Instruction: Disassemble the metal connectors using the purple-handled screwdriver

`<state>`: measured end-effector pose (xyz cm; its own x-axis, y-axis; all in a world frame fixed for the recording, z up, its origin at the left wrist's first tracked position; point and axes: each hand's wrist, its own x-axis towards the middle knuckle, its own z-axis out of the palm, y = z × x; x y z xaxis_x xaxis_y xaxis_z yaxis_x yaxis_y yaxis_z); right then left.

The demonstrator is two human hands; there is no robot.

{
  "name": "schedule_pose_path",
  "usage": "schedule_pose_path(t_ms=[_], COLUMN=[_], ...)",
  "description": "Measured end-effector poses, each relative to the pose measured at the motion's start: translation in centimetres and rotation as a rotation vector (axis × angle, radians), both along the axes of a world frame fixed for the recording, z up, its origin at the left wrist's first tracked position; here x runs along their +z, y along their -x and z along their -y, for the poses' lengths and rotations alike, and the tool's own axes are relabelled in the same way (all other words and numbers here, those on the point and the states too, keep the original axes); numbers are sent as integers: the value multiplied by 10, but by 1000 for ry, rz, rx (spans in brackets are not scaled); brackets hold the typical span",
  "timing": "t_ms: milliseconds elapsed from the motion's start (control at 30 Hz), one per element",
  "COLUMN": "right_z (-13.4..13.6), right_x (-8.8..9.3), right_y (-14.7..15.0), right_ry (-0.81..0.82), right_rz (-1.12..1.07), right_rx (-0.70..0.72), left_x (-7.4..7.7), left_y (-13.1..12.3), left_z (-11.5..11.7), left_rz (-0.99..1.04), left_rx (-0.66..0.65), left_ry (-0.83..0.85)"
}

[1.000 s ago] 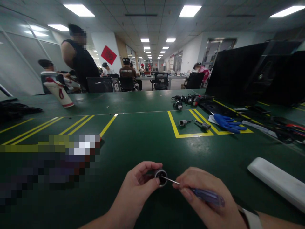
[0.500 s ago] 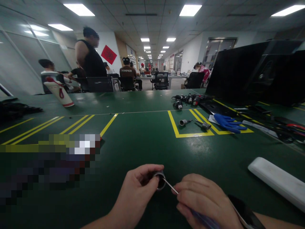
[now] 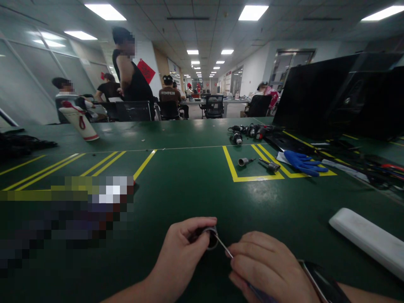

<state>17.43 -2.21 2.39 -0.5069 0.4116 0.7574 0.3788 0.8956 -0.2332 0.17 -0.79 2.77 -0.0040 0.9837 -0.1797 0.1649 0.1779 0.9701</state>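
Clutching metal sleeve (image 3: 211, 237), left hand (image 3: 180, 254) unchanged; right hand (image 3: 268, 269), clenched on screwdriver (image 3: 223, 247), rolled further over.

Open-plan workshop/assembly floor inside an office block: long green bench mat (image 3: 189, 185) with yellow marked zones (image 3: 233, 168), loose tool parts (image 3: 246, 161), blue work glove (image 3: 303, 162), ceiling panel lights (image 3: 251, 12), people seated at far desks (image 3: 205, 101).

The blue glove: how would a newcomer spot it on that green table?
On the green table, find the yellow-taped rectangle right of centre. The blue glove lies at its right edge. It alone is bright blue and limp; the neighbours are small grey metal parts.
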Motion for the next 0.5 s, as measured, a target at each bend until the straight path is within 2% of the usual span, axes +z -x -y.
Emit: schedule_pose_path(t_ms=[300, 400, 500], right_z=[-6, -7, -11], right_x=[6, 4, -1], right_y=[-9, -8, -5], right_ry=[122, 178, 302], right_rz=[-8, -8, -77], right_rx=[119, 83, 49], left_x=[-4, -13, -29], left_y=[6, 11, 17], left_z=[-10, -20, -38], left_rz=[92, 100, 87], left_rx=[37, 56, 50], left_ry=[-55, -102, -187])
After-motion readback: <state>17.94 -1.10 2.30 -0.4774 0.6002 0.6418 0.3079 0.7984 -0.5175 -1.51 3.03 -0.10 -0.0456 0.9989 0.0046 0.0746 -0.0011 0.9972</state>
